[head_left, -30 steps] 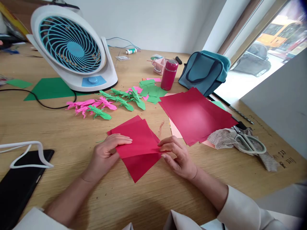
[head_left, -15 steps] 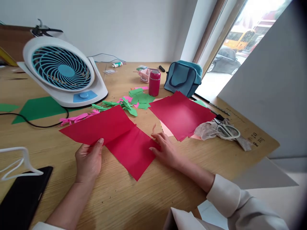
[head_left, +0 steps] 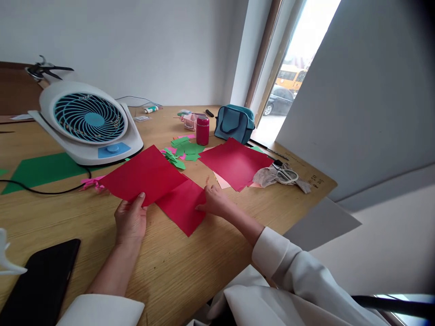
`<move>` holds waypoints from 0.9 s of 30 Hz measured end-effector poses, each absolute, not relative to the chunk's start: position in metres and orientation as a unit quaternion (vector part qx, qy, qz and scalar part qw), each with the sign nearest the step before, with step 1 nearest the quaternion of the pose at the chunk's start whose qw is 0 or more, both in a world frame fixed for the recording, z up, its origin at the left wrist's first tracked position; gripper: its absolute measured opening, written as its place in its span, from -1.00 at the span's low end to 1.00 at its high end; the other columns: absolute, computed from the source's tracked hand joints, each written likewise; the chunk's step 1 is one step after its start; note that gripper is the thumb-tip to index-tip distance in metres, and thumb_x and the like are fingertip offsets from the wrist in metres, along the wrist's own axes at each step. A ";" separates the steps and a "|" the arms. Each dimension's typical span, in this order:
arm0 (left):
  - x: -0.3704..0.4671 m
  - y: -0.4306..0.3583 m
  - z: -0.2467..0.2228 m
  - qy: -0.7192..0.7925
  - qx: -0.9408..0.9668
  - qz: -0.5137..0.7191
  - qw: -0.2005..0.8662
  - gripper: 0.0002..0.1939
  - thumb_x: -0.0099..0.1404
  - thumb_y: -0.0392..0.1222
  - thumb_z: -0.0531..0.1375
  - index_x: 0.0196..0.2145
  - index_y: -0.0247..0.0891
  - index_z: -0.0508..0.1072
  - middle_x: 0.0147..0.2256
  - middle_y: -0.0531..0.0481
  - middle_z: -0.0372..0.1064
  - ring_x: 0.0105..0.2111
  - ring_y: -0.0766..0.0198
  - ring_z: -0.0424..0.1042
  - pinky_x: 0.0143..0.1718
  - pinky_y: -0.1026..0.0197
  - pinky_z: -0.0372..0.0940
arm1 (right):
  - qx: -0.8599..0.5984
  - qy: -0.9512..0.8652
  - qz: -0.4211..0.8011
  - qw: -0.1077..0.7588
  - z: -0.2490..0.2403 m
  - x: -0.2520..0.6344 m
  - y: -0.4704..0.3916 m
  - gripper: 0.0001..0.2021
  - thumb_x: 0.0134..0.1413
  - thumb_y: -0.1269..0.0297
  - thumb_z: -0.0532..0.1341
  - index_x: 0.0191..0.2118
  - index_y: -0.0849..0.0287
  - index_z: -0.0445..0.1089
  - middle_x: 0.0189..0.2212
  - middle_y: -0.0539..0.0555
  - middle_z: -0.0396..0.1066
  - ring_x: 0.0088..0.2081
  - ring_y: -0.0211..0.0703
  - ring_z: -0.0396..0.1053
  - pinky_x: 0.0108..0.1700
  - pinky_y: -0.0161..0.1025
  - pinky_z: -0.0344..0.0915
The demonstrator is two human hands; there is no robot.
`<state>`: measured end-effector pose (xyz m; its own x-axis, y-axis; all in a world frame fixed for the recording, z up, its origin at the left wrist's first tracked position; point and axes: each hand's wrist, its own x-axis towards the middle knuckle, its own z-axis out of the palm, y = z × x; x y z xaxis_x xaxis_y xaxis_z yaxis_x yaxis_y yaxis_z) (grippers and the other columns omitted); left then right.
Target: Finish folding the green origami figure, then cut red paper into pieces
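Note:
My left hand [head_left: 132,222] pinches the lower edge of a red paper sheet [head_left: 142,174], thumb on top, and keeps it tilted above the table. Partly beneath that sheet lies a second red paper piece [head_left: 181,208]; whether the two are joined I cannot tell. My right hand [head_left: 216,200] is closed at the right edge of this lower piece, thumb over the paper. A thin peach-coloured sliver [head_left: 207,180] shows by its fingertips. Farther right rests a stack of red paper [head_left: 236,160] over pale pink sheets [head_left: 222,181].
Scissors [head_left: 287,175] lie on a crumpled cloth [head_left: 267,177] at the right. Behind are green paper cutouts [head_left: 188,148], a red flask [head_left: 203,130] and a blue bag [head_left: 234,123]. A fan [head_left: 91,120] and a black phone-like slab [head_left: 41,280] occupy the left.
The camera view has turned right and tilted up, so things sit farther left. My left hand has lifted the upper red sheet slightly; my right hand stays at the lower piece's edge.

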<state>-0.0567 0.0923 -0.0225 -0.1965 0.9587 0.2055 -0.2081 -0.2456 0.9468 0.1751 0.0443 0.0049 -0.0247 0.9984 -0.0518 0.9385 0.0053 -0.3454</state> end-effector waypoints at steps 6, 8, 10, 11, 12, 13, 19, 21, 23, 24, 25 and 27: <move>-0.050 0.092 -0.018 0.366 0.323 0.702 0.518 -0.67 -0.12 -0.20 0.43 -0.34 -0.20 0.49 -0.25 0.02 0.55 -0.20 0.23 0.49 -0.17 0.16 0.42 | -0.711 -0.658 0.187 0.162 -0.002 0.190 0.046 -0.70 -0.11 0.19 0.38 -0.25 0.22 0.41 -0.26 0.15 0.44 -0.22 -0.06 0.37 -0.28 -0.26 0.25; -0.050 0.091 -0.017 0.355 0.312 0.705 0.529 -0.68 -0.13 -0.22 0.44 -0.36 -0.20 0.49 -0.28 0.05 0.54 -0.23 0.27 0.48 -0.17 0.19 0.41 | -0.717 -0.647 0.183 0.182 -0.003 0.196 0.046 -0.81 -0.03 0.19 0.33 -0.33 0.18 0.41 -0.34 0.07 0.43 -0.30 -0.15 0.35 -0.35 -0.31 0.19; -0.050 0.092 -0.017 0.352 0.310 0.707 0.529 -0.68 -0.13 -0.23 0.44 -0.36 -0.20 0.49 -0.30 0.07 0.54 -0.24 0.29 0.48 -0.20 0.22 0.40 | -0.730 -0.630 0.176 0.200 -0.003 0.205 0.046 -0.85 0.03 0.18 0.28 -0.36 0.16 0.41 -0.41 0.01 0.41 -0.38 -0.21 0.32 -0.41 -0.33 0.13; -0.051 0.092 -0.018 0.353 0.310 0.707 0.528 -0.67 -0.13 -0.23 0.44 -0.35 -0.20 0.49 -0.30 0.08 0.54 -0.24 0.28 0.48 -0.22 0.23 0.39 | -0.738 -0.618 0.173 0.209 -0.002 0.212 0.046 -0.85 0.05 0.18 0.26 -0.36 0.15 0.42 -0.44 -0.01 0.41 -0.40 -0.23 0.31 -0.42 -0.34 0.11; -0.051 0.092 -0.018 0.356 0.311 0.707 0.526 -0.67 -0.12 -0.23 0.44 -0.35 -0.19 0.49 -0.30 0.07 0.54 -0.24 0.27 0.49 -0.24 0.23 0.39 | -0.746 -0.607 0.169 0.216 -0.001 0.220 0.046 -0.85 0.06 0.18 0.25 -0.36 0.15 0.43 -0.47 -0.03 0.40 -0.42 -0.24 0.31 -0.43 -0.35 0.10; -0.051 0.092 -0.017 0.360 0.311 0.706 0.525 -0.67 -0.12 -0.22 0.44 -0.35 -0.18 0.49 -0.30 0.07 0.54 -0.23 0.26 0.49 -0.26 0.22 0.40 | -0.754 -0.596 0.164 0.222 0.001 0.229 0.047 -0.84 0.07 0.17 0.24 -0.36 0.15 0.44 -0.49 -0.03 0.40 -0.43 -0.24 0.32 -0.44 -0.35 0.10; -0.052 0.092 -0.017 0.372 0.324 0.696 0.522 -0.69 -0.10 -0.18 0.43 -0.35 -0.17 0.50 -0.23 0.02 0.55 -0.16 0.15 0.50 -0.18 0.11 0.45 | -0.800 -0.539 0.099 0.245 0.018 0.300 0.052 -0.81 0.09 0.17 0.22 -0.31 0.16 0.49 -0.41 0.04 0.49 -0.34 -0.15 0.40 -0.34 -0.30 0.18; -0.052 0.092 -0.018 0.375 0.347 0.689 0.513 -0.69 -0.07 -0.15 0.42 -0.32 -0.17 0.49 -0.21 0.00 0.55 -0.13 0.13 0.50 -0.14 0.06 0.45 | -0.812 -0.525 0.074 0.244 0.025 0.320 0.053 -0.82 0.08 0.20 0.23 -0.27 0.18 0.49 -0.34 0.11 0.52 -0.27 -0.06 0.43 -0.27 -0.25 0.22; -0.053 0.092 -0.019 0.379 0.368 0.684 0.503 -0.70 -0.03 -0.12 0.40 -0.30 -0.16 0.49 -0.21 -0.01 0.55 -0.11 0.12 0.50 -0.12 0.04 0.45 | -0.818 -0.518 0.052 0.244 0.031 0.333 0.052 -0.80 0.05 0.25 0.26 -0.20 0.20 0.48 -0.24 0.20 0.52 -0.17 0.05 0.43 -0.18 -0.18 0.25; -0.053 0.092 -0.019 0.380 0.372 0.683 0.501 -0.71 -0.02 -0.12 0.39 -0.30 -0.15 0.48 -0.21 0.00 0.55 -0.10 0.13 0.50 -0.10 0.04 0.45 | -0.818 -0.518 0.040 0.248 0.034 0.336 0.051 -0.75 0.05 0.28 0.26 -0.13 0.21 0.46 -0.16 0.25 0.50 -0.11 0.10 0.42 -0.12 -0.13 0.25; -0.053 0.092 -0.020 0.383 0.370 0.682 0.501 -0.71 -0.02 -0.12 0.40 -0.31 -0.15 0.48 -0.22 0.00 0.55 -0.08 0.13 0.49 -0.09 0.05 0.45 | -0.814 -0.520 0.029 0.255 0.037 0.335 0.049 -0.70 0.05 0.31 0.25 -0.05 0.22 0.43 -0.07 0.30 0.47 -0.03 0.14 0.39 -0.07 -0.08 0.24; -0.052 0.091 -0.021 0.390 0.361 0.680 0.506 -0.70 -0.05 -0.13 0.42 -0.32 -0.15 0.49 -0.21 0.01 0.55 -0.06 0.14 0.48 -0.05 0.05 0.43 | -0.797 -0.537 0.021 0.274 0.041 0.324 0.047 -0.62 0.11 0.36 0.20 0.08 0.24 0.34 0.05 0.36 0.38 0.06 0.16 0.33 0.00 -0.03 0.23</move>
